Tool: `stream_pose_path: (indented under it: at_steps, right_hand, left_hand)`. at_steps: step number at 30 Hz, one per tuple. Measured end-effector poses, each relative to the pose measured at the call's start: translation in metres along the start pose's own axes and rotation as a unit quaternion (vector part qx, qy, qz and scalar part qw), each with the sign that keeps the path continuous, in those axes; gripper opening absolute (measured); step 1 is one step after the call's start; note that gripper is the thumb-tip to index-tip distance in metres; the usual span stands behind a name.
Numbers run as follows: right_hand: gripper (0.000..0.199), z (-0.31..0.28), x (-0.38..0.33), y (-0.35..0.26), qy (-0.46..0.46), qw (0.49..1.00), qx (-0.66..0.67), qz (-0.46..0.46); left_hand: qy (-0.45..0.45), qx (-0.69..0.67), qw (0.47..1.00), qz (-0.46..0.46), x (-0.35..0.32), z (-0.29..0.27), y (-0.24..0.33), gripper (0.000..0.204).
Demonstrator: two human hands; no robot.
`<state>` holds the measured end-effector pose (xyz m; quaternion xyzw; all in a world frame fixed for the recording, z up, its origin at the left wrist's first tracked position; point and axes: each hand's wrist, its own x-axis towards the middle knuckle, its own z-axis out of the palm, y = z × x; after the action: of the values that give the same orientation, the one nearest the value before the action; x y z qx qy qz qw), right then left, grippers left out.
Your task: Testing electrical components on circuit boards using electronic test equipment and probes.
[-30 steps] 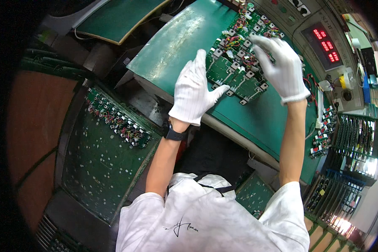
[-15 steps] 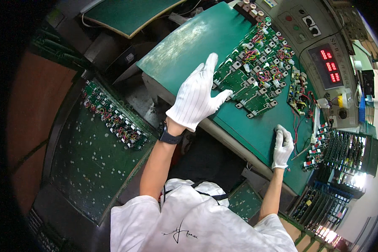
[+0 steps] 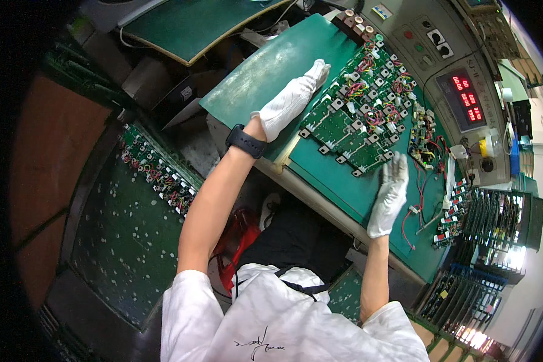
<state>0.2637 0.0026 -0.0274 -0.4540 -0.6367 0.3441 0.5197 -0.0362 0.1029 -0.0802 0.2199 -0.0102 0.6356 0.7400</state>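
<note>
A batch of green circuit boards (image 3: 351,134) with metal tabs, white connectors and coloured wires lies side by side on the green bench top (image 3: 338,190). My left hand (image 3: 291,102), in a white glove, is turned on edge along the batch's left side, its fingers stretched toward the far end. Whether it touches the boards, I cannot tell. At the near right corner of the batch, my gloved right hand (image 3: 390,198) has its fingers extended beside the last boards. Neither hand shows anything held.
Behind the boards stands a grey test panel with a red-lit display (image 3: 464,99). A separate populated board (image 3: 422,136) with red and black leads (image 3: 417,205) lies to the right. Board racks (image 3: 495,217) stand far right; a green tray (image 3: 127,241) with more boards is at left.
My left hand has moved farther out and turned from palm-down to on edge. My right hand has shifted up and left to the boards, and its curled fingers have straightened.
</note>
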Motion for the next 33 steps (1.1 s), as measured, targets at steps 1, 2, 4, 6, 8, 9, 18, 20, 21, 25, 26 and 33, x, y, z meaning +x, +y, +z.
stream_pose_path:
  at_steps: [1,2,4,6,8,9,18,20,21,25,26,33]
  right_hand:
    - [0.060,0.007,-0.003,-0.004,0.001,0.999,-0.037,0.030]
    - [0.060,0.011,-0.006,-0.004,-0.003,0.996,-0.084,0.039]
    - [0.062,0.016,-0.010,-0.003,-0.009,0.981,-0.194,0.025]
    - [0.063,0.023,-0.015,-0.006,-0.007,0.966,-0.254,0.044]
    - [0.061,0.030,-0.015,-0.009,-0.022,0.951,-0.307,0.019]
    - [0.061,0.031,-0.017,-0.008,-0.020,0.951,-0.307,0.020]
    - [0.059,0.032,-0.020,-0.004,-0.024,0.950,-0.309,0.034]
    - [0.059,0.030,-0.020,0.001,-0.017,0.948,-0.317,0.018]
    - [0.058,0.029,-0.020,0.002,-0.011,0.946,-0.325,0.000]
    - [0.061,0.031,-0.021,0.001,-0.016,0.947,-0.321,-0.007]
    - [0.063,0.032,-0.021,0.000,-0.021,0.950,-0.310,-0.001]
    - [0.038,0.028,-0.011,0.001,0.098,0.963,-0.247,0.043]
  left_hand:
    - [0.026,0.137,0.990,-0.014,-0.002,0.009,-0.001,0.063]
    - [0.048,0.270,0.961,-0.026,-0.005,0.020,-0.001,0.066]
    - [0.069,0.371,0.926,-0.029,-0.004,0.031,0.000,0.053]
    - [0.055,0.459,0.885,-0.043,-0.008,0.041,0.005,0.052]
    - [0.002,0.525,0.851,-0.021,-0.011,0.031,0.006,0.052]
    - [0.000,0.525,0.851,-0.023,-0.012,0.027,0.004,0.052]
    - [0.017,0.554,0.832,-0.003,-0.016,0.043,0.000,0.051]
    - [0.050,0.537,0.842,-0.027,-0.014,0.067,0.001,0.053]
    - [0.083,0.519,0.849,-0.050,-0.013,0.076,0.000,0.055]
    - [0.077,0.529,0.845,-0.026,-0.017,0.070,0.001,0.060]
    - [0.073,0.526,0.847,-0.023,-0.017,0.062,0.002,0.060]
    - [0.103,0.806,0.581,0.049,-0.052,0.076,-0.004,0.093]
